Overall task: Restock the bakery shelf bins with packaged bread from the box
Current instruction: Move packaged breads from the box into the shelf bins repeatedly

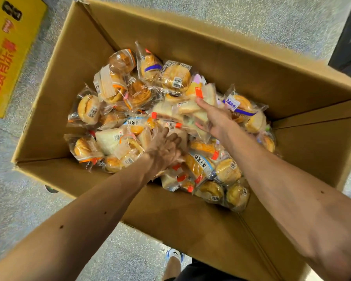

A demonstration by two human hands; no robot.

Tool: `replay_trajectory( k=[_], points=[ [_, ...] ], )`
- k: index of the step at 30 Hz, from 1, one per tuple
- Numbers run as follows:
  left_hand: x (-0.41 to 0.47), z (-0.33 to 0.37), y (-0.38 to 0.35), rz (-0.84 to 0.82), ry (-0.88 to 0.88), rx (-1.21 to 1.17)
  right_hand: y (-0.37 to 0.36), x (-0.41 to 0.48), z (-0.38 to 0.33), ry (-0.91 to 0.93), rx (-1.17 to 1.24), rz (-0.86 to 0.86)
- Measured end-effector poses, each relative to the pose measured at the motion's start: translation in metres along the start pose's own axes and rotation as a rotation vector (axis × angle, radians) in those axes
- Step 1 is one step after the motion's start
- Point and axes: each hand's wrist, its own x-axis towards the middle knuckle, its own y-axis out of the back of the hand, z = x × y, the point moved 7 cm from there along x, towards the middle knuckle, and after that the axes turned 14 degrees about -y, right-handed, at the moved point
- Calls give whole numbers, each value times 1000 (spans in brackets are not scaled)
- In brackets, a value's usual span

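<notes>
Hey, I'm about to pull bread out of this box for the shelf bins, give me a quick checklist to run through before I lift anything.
1. Box open: ok. The cardboard box has its flaps folded out and nothing covers the top.
2. Stock to take: ok. Bread packets are piled inside.
3. Right hand placed: ok. The right hand lays straight fingers on a white sandwich packet, not gripping it yet.
4. Left hand grip: cannot tell. The left hand has its fingers down among the packets, and what they hold is hidden.
5. Shelf bins located: cannot tell. None are in view.
</notes>
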Motion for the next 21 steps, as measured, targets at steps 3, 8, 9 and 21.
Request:
replay_trajectory(
  k=[3,8,9,21],
  points=[
    [-24,-7,1,161,-4,-216,7,-10,1,22,54,-20],
    [-63,-27,9,459,121,-482,42,-38,10,86,30,36],
    [-71,-31,12,531,167,-578,49,-49,15,75,20,31],
    [-163,-36,25,957,278,-2080,71,-173,73,112,-106,-155]
  ],
)
